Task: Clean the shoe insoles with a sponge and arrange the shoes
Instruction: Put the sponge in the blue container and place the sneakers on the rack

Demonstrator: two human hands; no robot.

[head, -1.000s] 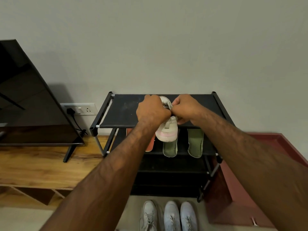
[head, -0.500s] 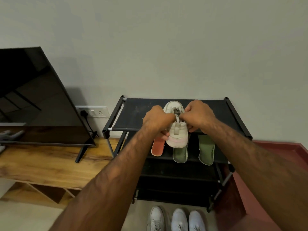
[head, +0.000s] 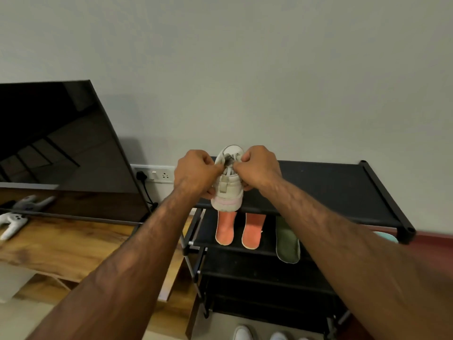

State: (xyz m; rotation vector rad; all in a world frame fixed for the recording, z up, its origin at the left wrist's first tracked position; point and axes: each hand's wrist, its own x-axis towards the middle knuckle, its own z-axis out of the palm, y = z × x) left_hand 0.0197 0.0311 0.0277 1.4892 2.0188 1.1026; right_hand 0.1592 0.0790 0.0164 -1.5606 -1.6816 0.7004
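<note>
A small white shoe with a pink sole [head: 228,192] is held heel toward me above the top shelf of a black shoe rack [head: 343,187]. My left hand [head: 196,173] grips its left side at the opening, and my right hand [head: 261,166] grips the right side, fingers curled at the laces. On the second shelf lie two orange insoles [head: 224,229] [head: 252,229] and one green insole [head: 288,238]. No sponge is in sight.
A black TV [head: 61,148] stands on a wooden unit [head: 61,246] to the left, with white game controllers [head: 12,222] on it. A wall socket with a plug [head: 153,174] sits behind. White shoes [head: 242,333] stand on the floor below the rack. A red ledge [head: 431,241] lies right.
The camera view has shifted left and downward, so the rack sits further right. Both hands stay on the shoe, pulling at its opening; a second orange insole has come into sight.
</note>
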